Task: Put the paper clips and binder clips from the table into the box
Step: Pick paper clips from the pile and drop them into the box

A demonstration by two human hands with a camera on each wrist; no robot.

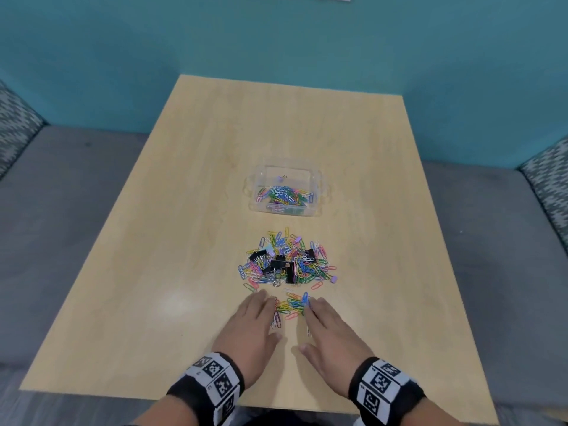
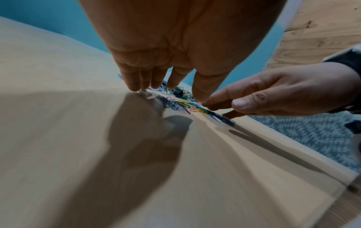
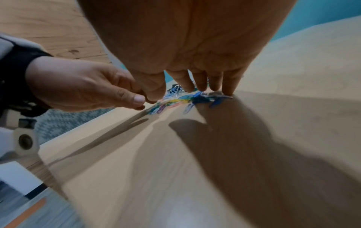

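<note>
Fingertips of left hand (image 1: pixel 255 325) and right hand (image 1: pixel 330 330), both wide-gripped, hide some paper clips (image 1: pixel 292 305).

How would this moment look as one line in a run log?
left hand: open, fingertips on table | right hand: open | small clip cluster: between hands | box: partly filled
</note>
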